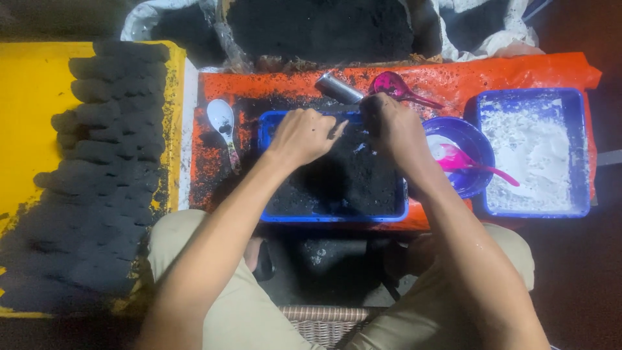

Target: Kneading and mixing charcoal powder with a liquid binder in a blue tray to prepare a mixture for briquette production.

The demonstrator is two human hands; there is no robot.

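Observation:
A blue tray (267, 133) full of black powder sits on an orange sheet (492, 71) in front of me. My left hand (301, 135) hovers over the tray's far left part, fingers curled, blackened. My right hand (391, 126) is closed over the tray's far edge, next to a short metal tube (337, 87) that lies just beyond the tray. What my right hand grips is hidden by its fingers. A thin dark piece runs between the two hands.
Rows of black pressed lumps (103, 149) lie on a yellow board (26, 104) at left. A white spoon (221, 120), a pink spoon (395, 85), a blue bowl (473, 139) with a pink scoop (466, 162), and a blue tray of white powder (538, 152) surround the work. Bags of black powder (317, 29) stand behind.

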